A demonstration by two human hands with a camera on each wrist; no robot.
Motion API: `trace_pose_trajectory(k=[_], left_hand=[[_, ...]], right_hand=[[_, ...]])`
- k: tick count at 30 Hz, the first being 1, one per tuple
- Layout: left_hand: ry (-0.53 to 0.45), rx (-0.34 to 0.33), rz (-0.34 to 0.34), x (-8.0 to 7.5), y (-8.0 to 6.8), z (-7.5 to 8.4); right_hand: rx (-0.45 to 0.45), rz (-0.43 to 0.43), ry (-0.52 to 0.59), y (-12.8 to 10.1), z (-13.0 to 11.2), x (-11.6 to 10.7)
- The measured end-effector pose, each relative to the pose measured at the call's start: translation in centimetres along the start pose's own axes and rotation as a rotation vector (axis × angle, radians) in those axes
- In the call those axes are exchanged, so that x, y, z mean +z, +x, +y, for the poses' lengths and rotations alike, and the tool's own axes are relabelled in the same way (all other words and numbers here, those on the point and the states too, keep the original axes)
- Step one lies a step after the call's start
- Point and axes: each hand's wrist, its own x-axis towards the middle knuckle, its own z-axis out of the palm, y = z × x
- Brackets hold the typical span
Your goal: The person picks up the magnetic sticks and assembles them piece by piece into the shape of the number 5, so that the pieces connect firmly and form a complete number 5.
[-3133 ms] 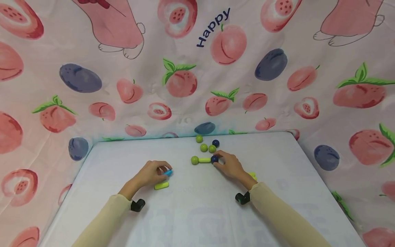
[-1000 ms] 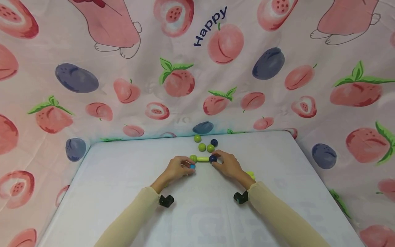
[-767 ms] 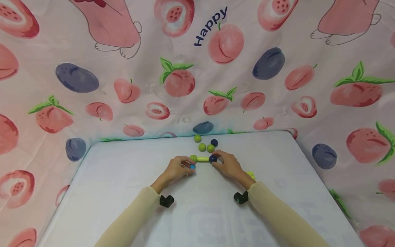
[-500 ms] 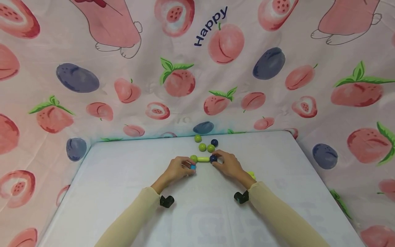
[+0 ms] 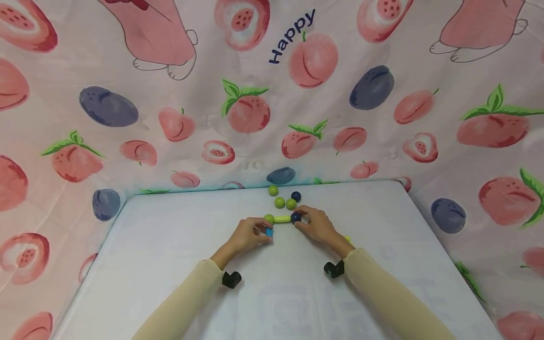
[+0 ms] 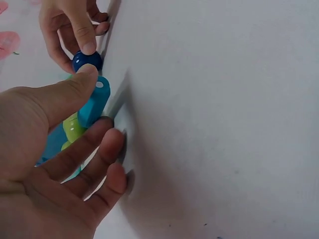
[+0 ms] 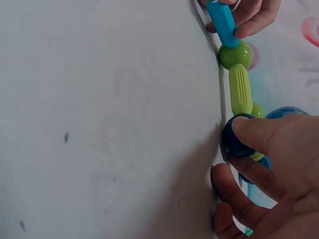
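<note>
Peach-print cloth hangs all around a pale blue table (image 5: 170,264). Going left to right: the left hand (image 5: 246,236) pinches a blue stick (image 5: 269,232) between thumb and fingers, its far end touching the green ball (image 5: 269,218). Next comes the green stick (image 5: 282,219), then the dark blue ball (image 5: 295,217), which the right hand (image 5: 316,226) pinches at the chain's other end. Three green balls and one dark blue one sit loose just behind. My take: keep the right hand clamped so the chain can't roll, and bring the blue stick's end square onto the green ball, otherwise it'll probably skate sideways.
</note>
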Motion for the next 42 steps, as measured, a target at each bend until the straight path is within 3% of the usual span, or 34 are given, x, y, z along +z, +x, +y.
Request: trace_pose_trajectory(k=[13,28,42], left_hand=[[0.086,0.088,0.026,1.0,0.1,-0.4],[0.102,0.083,0.024,1.2,0.0,-0.3],[0.102,0.099,-0.024,0.4,-0.2,-0.3]], right_hand=[[-0.017,-0.006,0.007,0.1,0.3,-0.1],[-0.027,0.002,0.02,0.0,0.3,-0.1],[-0.018,0.004,0.012,-0.1,0.4,0.0]])
